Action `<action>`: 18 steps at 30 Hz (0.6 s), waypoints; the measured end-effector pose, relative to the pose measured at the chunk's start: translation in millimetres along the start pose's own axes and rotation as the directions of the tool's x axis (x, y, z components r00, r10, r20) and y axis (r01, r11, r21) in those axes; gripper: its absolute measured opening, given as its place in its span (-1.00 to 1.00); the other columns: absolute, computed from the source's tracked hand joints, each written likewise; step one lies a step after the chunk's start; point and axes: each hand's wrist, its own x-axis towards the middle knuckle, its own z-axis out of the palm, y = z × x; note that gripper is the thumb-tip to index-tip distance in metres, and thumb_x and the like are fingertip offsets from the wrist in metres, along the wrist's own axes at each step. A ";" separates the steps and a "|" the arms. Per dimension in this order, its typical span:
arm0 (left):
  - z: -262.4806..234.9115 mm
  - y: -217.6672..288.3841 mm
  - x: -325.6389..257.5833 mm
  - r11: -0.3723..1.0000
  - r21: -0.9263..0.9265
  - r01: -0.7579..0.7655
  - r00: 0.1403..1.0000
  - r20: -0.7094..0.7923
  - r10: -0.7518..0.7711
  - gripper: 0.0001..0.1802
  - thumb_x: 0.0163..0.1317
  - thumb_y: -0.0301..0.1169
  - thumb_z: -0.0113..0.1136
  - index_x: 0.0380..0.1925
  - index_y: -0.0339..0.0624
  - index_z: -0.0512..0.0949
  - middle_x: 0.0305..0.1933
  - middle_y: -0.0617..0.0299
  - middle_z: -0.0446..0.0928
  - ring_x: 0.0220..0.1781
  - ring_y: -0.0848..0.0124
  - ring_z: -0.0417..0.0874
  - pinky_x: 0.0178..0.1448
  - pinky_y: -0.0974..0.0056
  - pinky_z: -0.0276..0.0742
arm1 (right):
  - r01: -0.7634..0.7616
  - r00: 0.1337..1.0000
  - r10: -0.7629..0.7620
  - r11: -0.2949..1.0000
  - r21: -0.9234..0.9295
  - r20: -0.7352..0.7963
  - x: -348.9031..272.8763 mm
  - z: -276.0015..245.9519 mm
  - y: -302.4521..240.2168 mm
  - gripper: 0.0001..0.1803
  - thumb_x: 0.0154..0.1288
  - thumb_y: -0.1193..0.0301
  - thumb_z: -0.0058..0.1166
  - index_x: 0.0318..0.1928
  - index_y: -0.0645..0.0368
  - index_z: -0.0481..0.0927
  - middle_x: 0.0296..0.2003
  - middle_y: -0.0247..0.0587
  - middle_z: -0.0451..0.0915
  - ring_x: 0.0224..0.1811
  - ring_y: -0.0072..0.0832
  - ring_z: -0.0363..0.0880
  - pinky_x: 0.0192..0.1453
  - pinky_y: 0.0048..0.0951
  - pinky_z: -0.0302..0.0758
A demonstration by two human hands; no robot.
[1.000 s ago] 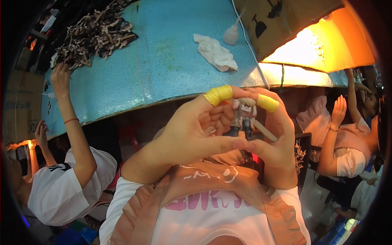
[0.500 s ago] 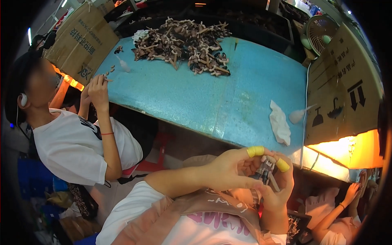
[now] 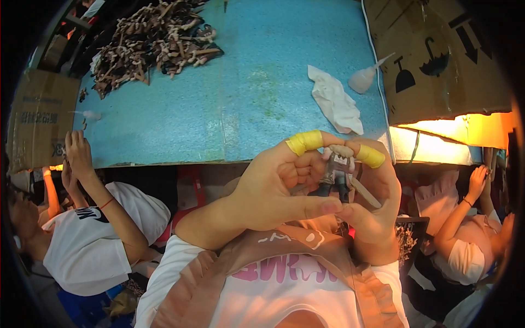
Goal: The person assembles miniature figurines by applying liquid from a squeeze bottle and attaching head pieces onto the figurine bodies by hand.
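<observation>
Both my hands hold one small toy figure (image 3: 339, 165) between fingertips, just in front of the table's near edge. It has a greyish-brown upper body, dark legs and boots, and a flat tan piece along one side. My left hand (image 3: 273, 183) is closed on it from the left, index finger and thumb at its top and feet. From the other side my right hand (image 3: 380, 199) pinches it. Yellow tape wraps an index finger of each hand. Fingers hide part of the figure's edges.
A blue-topped table (image 3: 262, 109) carries a heap of similar figures (image 3: 158, 41), a crumpled white tissue (image 3: 334, 101) and a white squeeze bottle (image 3: 362, 80). Cardboard sheets (image 3: 443, 71) stand at the right. A co-worker in a white shirt (image 3: 98, 235) sits at left, another person (image 3: 465, 235) at right.
My view has turned down and to the right, so the heap sits further left and higher in the picture. My hands still hold the figure, now more upright and facing me.
</observation>
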 end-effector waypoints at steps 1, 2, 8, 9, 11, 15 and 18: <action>-0.8 -0.9 0.8 1.000 0.019 -0.008 1.000 0.017 0.008 -0.22 -0.15 -0.51 0.39 0.11 -0.31 0.21 0.03 0.05 0.40 0.10 0.34 0.42 0.19 0.28 0.30 | -0.001 1.000 0.001 1.000 0.014 -0.014 -1.6 -0.3 1.7 -0.34 -0.07 0.46 0.28 0.06 0.41 0.29 -0.04 -0.08 0.29 0.00 -0.37 0.35 0.03 -0.39 0.36; -1.9 -1.9 1.5 0.999 0.039 -0.018 0.999 0.034 0.017 -0.22 -0.16 -0.49 0.40 0.10 -0.31 0.21 0.03 0.05 0.40 0.09 0.33 0.42 0.18 0.28 0.31 | -0.001 1.000 0.001 1.000 0.029 -0.026 -2.8 -0.3 3.4 -0.34 -0.06 0.46 0.28 0.06 0.41 0.29 -0.04 -0.07 0.29 -0.01 -0.37 0.35 0.03 -0.39 0.36; -4.4 -7.1 2.0 0.999 0.051 -0.004 0.999 -0.042 0.006 -0.19 -0.18 -0.42 0.43 0.10 -0.31 0.22 0.01 0.03 0.40 0.05 0.33 0.44 0.15 0.28 0.33 | 0.005 0.998 0.001 0.995 0.101 -0.058 -3.5 2.7 9.2 -0.33 -0.07 0.45 0.29 0.06 0.42 0.28 -0.02 -0.06 0.26 -0.01 -0.35 0.35 0.05 -0.39 0.36; -5.9 -7.0 2.7 0.999 0.049 0.001 0.999 -0.041 0.001 -0.19 -0.18 -0.42 0.43 0.10 -0.31 0.22 0.01 0.03 0.40 0.05 0.33 0.44 0.15 0.28 0.33 | 0.003 0.998 0.004 0.995 0.101 -0.062 -3.4 5.9 6.8 -0.33 -0.07 0.45 0.29 0.06 0.42 0.28 -0.02 -0.06 0.26 -0.01 -0.35 0.35 0.05 -0.39 0.36; -9.4 -6.3 5.1 0.998 0.065 0.002 1.000 0.005 -0.002 -0.18 -0.19 -0.41 0.43 0.11 -0.32 0.21 0.01 0.04 0.40 0.05 0.32 0.44 0.14 0.28 0.34 | -0.130 0.968 0.164 0.975 0.179 -0.192 -4.4 11.6 1.3 -0.31 -0.08 0.47 0.28 0.07 0.42 0.26 -0.01 -0.07 0.25 0.01 -0.33 0.35 0.06 -0.36 0.36; -7.0 -4.5 6.2 0.998 0.052 -0.030 0.999 -0.009 0.031 -0.18 -0.17 -0.42 0.42 0.11 -0.33 0.21 0.01 0.05 0.40 0.05 0.32 0.44 0.14 0.29 0.34 | -0.117 0.992 0.120 0.987 0.107 -0.023 -2.0 -2.5 8.2 -0.28 -0.08 0.49 0.28 0.11 0.40 0.22 -0.01 -0.08 0.25 0.04 -0.31 0.33 0.09 -0.33 0.34; -11.1 -6.4 11.6 0.995 0.080 -0.061 0.998 0.021 0.060 -0.24 -0.10 -0.44 0.36 0.11 -0.35 0.20 0.01 0.05 0.40 0.04 0.34 0.44 0.13 0.30 0.35 | -0.010 1.000 0.010 1.000 0.007 0.029 -3.8 -7.6 16.9 -0.27 -0.06 0.50 0.26 0.12 0.38 0.20 0.00 -0.08 0.24 0.07 -0.28 0.32 0.11 -0.30 0.33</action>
